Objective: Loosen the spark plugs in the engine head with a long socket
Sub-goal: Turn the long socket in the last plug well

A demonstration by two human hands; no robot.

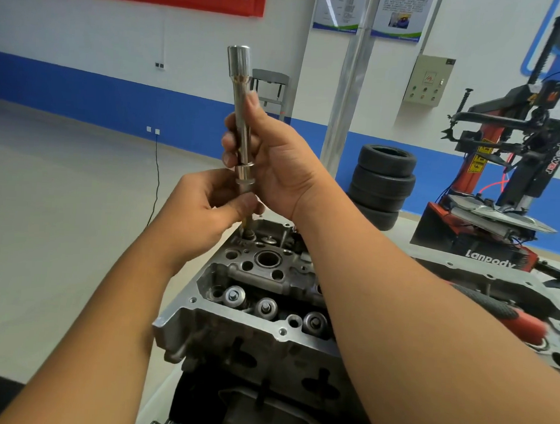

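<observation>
A long chrome socket (240,89) stands nearly upright above the far end of the grey aluminium engine head (260,308). My right hand (271,159) is wrapped around its middle shaft. My left hand (204,208) pinches its lower end, just below two collars, right over a plug well. A brass-coloured tip shows under my left thumb; whether it is a spark plug I cannot tell. An open round plug well (267,259) lies just in front of the socket.
A second engine casting (495,281) with a red-handled tool (506,317) lies at the right. Behind stand stacked tyres (384,185), a red tyre changer (501,178), a metal pillar (349,95) and a blue-striped wall. Bare floor lies to the left.
</observation>
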